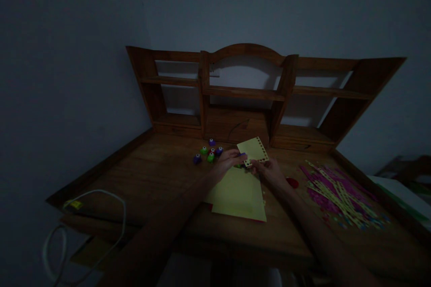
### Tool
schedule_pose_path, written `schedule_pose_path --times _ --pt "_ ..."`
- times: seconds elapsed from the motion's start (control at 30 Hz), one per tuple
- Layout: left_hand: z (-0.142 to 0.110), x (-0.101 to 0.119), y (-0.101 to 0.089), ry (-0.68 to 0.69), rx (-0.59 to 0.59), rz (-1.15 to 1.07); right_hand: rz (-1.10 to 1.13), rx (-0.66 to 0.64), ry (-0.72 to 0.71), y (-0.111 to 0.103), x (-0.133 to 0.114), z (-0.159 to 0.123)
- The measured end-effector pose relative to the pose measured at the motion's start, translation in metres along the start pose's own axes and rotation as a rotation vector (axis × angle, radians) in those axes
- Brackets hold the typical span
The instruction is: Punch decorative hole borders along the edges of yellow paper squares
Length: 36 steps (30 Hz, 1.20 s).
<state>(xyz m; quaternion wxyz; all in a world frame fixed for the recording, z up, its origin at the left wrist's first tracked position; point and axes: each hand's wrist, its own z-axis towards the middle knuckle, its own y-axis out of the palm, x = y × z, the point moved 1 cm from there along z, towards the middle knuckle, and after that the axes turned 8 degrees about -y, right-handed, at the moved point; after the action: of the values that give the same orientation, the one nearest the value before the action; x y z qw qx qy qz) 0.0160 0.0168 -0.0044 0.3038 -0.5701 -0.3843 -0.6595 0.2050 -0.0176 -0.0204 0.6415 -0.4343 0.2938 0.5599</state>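
A pale yellow sheet of paper is held up, with rows of punched holes along its right and lower edges. My right hand pinches it at the lower right corner. At its lower left edge, my left hand is closed around a small blue-purple paper punch, mostly hidden by the fingers. Beneath both hands lie larger yellow sheets, with a red edge showing under them. Left of my left hand stand several small purple, green and red paper punches.
To the right, punched yellow strips lie over magenta paper with scattered bits. A red round piece is near my right forearm. A wooden shelf unit stands at the back; a white cable loops over the desk's front left edge.
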Motion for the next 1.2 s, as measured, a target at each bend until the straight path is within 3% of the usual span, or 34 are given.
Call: schedule_pose_path --times 0.53,0.8,1.0,1.2 --pt "-0.003 0.005 0.003 0.021 0.06 -0.007 -0.027 -0.003 0.001 0.003 -0.002 -0.001" --pt "-0.003 0.008 0.004 0.005 0.022 0.009 -0.038 -0.013 -0.011 0.002 -0.008 -0.003" --pt "-0.003 0.007 0.002 0.043 0.121 0.016 0.018 0.001 0.009 0.002 -0.011 -0.003" --pt "0.0 0.005 -0.002 0.022 0.127 -0.024 0.021 0.003 0.02 0.003 -0.006 -0.003"
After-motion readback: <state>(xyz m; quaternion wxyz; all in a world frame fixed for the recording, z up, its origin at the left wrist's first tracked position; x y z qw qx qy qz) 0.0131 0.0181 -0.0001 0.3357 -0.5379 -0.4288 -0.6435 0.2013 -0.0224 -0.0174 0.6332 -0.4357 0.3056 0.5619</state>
